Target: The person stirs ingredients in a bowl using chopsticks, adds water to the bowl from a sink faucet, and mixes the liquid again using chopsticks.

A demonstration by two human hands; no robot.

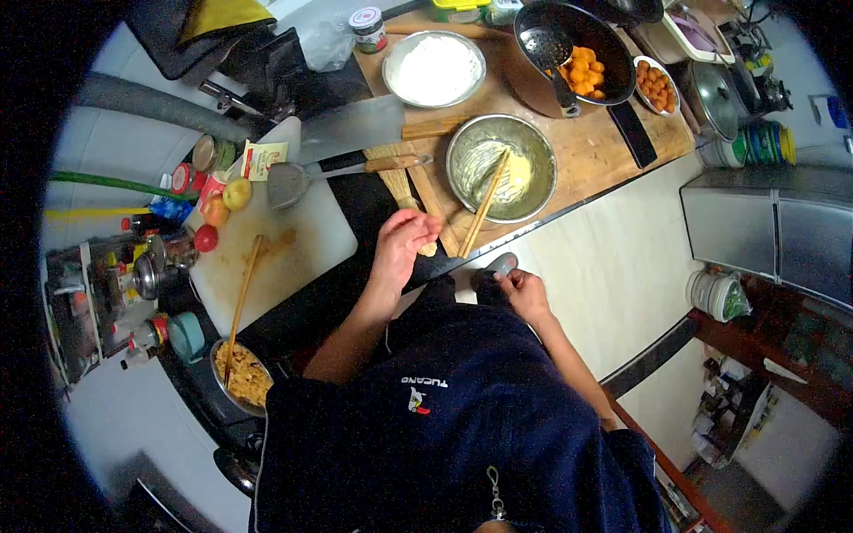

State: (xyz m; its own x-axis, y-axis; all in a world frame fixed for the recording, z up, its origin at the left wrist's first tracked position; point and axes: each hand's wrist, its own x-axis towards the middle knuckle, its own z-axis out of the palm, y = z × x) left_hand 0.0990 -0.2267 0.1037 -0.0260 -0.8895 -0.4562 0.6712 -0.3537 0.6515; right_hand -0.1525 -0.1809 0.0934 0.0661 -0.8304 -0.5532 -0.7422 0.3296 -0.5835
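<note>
Right of centre, my right hand [524, 293] hangs curled, its grip unclear. My left hand [410, 233], half open and empty, is near chopsticks [484, 209] leaning in a steel bowl [463, 158], upper centre, holding yellowish mixture [522, 174].

Wooden chopsticks [486, 203] aslant in metal bowl [545, 182]

The hands [409, 234] are apart, the left near a steel bowl [543, 190] with chopsticks [486, 204] leaning in it
</note>
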